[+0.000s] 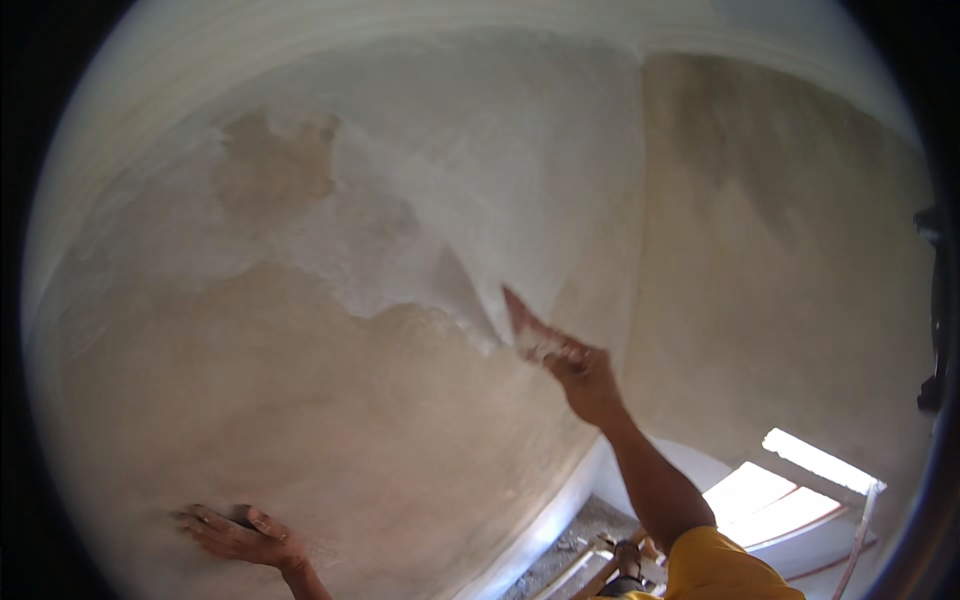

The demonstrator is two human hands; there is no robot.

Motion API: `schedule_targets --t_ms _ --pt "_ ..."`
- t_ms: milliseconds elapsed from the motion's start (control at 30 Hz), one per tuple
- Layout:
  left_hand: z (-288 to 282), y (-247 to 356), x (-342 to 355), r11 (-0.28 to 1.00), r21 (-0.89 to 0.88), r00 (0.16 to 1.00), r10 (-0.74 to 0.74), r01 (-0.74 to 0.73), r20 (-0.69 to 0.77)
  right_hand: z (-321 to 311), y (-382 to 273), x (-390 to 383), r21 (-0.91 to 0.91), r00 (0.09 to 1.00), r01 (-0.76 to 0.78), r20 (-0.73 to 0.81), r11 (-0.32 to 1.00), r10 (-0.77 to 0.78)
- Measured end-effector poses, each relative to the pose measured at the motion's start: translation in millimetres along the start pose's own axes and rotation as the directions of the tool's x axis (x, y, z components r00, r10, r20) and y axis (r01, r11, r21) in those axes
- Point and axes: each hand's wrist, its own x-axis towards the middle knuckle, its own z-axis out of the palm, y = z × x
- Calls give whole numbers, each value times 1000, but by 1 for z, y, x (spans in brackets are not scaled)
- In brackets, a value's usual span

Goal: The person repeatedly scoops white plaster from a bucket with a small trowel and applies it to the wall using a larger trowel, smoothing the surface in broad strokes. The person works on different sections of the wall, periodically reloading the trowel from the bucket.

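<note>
Right hand [575, 365] closed on a blurred, maybe trowel-like tool [517, 317], angled at the wall [350, 410] right of centre; left hand [240, 537], near left, fingers spread on it, probably for balance.

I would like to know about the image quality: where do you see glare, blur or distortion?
In the head view, the bright panels at lower right are washed out; in the same view, the right hand and its flat tool look soft, perhaps from motion; also in the head view, the wall has curved outer edges, and the picture's corners are black.
</note>
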Motion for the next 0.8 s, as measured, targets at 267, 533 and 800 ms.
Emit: schedule_targets --t_ms 267,533,800 --pt "4 28 -3 999 -24 999 -39 40 29 0 -180 123 -671 373 731 246 120 -895" --pt "6 12 -10 998 6 994 -61 60 92 74 -221 152 -690 236 723 212 26 -948" --pt "8 -4 -21 997 17 983 -75 73 169 128 -233 174 -700 220 714 215 6 -951"
